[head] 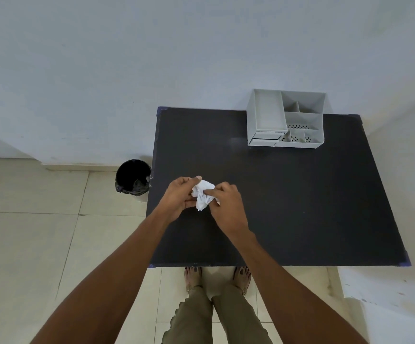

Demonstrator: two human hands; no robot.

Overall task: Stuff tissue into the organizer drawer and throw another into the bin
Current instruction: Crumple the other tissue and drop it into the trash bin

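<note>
Both hands, left hand and right hand, are closed around a crumpled white tissue, held above the black table.

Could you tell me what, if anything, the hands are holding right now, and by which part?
Both hands hold one crumpled white tissue above the black table: the left hand grips its left side, the right hand pinches its right side.
</note>
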